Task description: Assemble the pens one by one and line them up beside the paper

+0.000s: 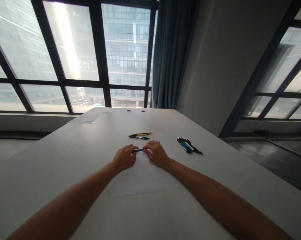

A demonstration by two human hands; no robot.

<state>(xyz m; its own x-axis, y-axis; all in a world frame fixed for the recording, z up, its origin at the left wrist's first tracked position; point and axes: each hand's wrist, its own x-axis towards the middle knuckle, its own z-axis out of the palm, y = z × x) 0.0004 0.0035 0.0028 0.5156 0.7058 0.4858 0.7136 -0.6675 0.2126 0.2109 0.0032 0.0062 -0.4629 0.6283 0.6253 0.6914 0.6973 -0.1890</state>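
Observation:
Between both hands a dark pen [138,150] lies crosswise over a white sheet of paper [140,181]. My left hand [124,157] is closed on the pen's left end. The fingers of my right hand [156,153] pinch its right end. Part of the pen is hidden under the fingers. Just beyond the hands, a black pen [139,137] and a yellow pen [140,134] with a reddish end rest on the table. To the right of my right hand is a row of several pens [189,146], black, blue and green.
The long white table [90,186] stretches toward the windows. White sheets [89,115] lie at its far left edge. Two dark round fittings [142,111] are set near the far end. A blue curtain [175,53] hangs beside the window, next to a grey wall.

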